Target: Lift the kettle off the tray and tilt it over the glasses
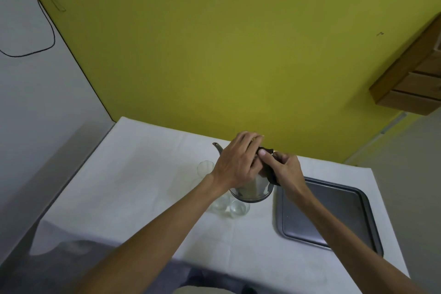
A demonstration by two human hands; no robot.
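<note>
1. Head view looks down on a table [133, 198] under a white cloth, pushed against a yellow wall [214, 55]; both bare forearms reach forward to its middle.
2. A metal kettle [253, 190] with a black handle [269, 172] stands near the table's centre, closer to the far edge than the near one. Its thin spout [217, 147] points left and away, so its long axis runs roughly left to right, spout to handle.
3. Left hand [238, 162] lies over the top of the kettle, fingers spread and only lightly bent, pressing on what seems to be the lid; the lid itself is hidden under the palm.
4. Right hand [286, 169] comes in from the right, fingers curled round the black handle and thumb on top, grasping it firmly.
5. Each hand sits directly on the kettle; the right one is on the handle side, the left one nearer the spout.
6. Clear glass cups [235, 207] stand just beside the kettle's base toward the near-left, and another glass piece [204, 167] sits just left of it below the spout, so room on that side is tight.
7. A dark metal tray [334, 217] lies to the right, near the right edge, just beside the kettle; its flat bed shows bare.
8. White cloth toward the near-left corner shows open room.
</note>
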